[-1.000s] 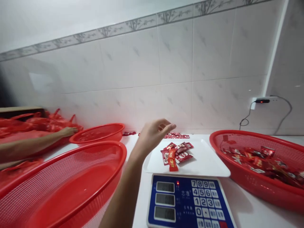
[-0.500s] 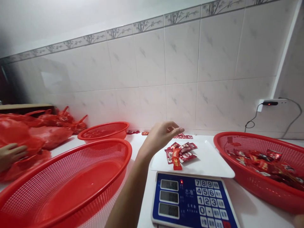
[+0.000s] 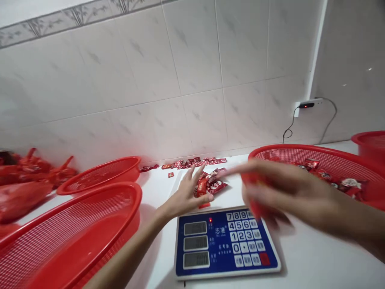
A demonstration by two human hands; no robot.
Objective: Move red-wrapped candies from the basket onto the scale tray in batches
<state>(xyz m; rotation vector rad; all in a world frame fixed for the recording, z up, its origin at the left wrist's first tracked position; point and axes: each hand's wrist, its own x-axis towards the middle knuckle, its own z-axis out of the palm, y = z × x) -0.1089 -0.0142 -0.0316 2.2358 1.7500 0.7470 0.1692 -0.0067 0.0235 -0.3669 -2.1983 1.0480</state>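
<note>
My left hand (image 3: 186,194) reaches over the white pan of a blue digital scale (image 3: 222,241), fingers spread and resting on a small heap of red wrapped candies (image 3: 215,182). My right hand (image 3: 279,192) comes in from the right above the scale's keypad. It is smeared by motion, with a red blur at its fingers, so I cannot make out whether it holds anything. Behind it stands a red mesh basket (image 3: 300,150) with more red wrapped candies (image 3: 343,182) inside.
A large red basket (image 3: 75,204) sits at the front left, a smaller one (image 3: 102,174) behind it. Red plastic bags (image 3: 27,180) are piled at the far left. Loose wrappers (image 3: 192,162) lie along the tiled wall. A plugged-in charger (image 3: 306,105) hangs on the wall; another red basket (image 3: 369,140) stands far right.
My left hand has dropped from above the scale onto the candies. My right hand has swept in from the right. The view has turned right and down; the other person's hand has left view.
</note>
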